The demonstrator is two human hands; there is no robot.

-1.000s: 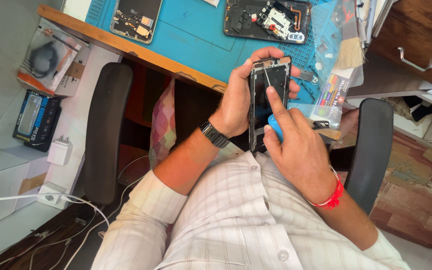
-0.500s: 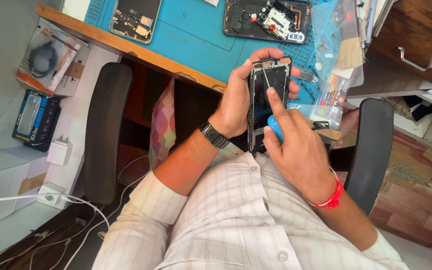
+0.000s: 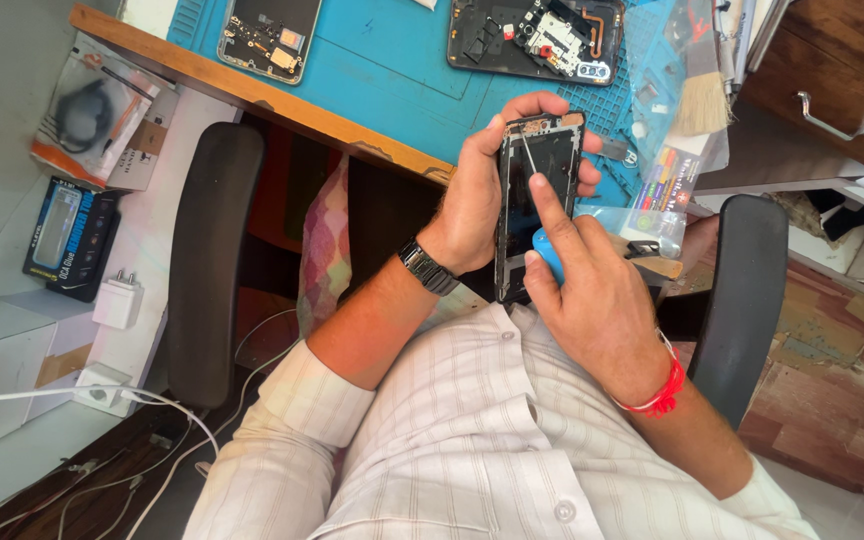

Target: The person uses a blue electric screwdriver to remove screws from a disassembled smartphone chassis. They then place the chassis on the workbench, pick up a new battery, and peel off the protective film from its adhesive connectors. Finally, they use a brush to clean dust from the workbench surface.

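Observation:
My left hand (image 3: 480, 190) grips an opened black phone body (image 3: 535, 185) upright over my lap, fingers wrapped round its edges. A black watch sits on that wrist. My right hand (image 3: 592, 290), with a red thread at the wrist, holds a small screwdriver with a blue handle (image 3: 548, 252); its thin metal shaft points up onto the upper part of the phone, my index finger lying along it.
A blue work mat (image 3: 392, 60) on the wooden desk carries two more opened phones (image 3: 268, 35) (image 3: 537, 38). A brush (image 3: 702, 95) and plastic packets lie at the right. Black chair armrests (image 3: 202, 260) (image 3: 747, 300) flank me. Boxes, a white charger (image 3: 117, 300) and cables lie at the left.

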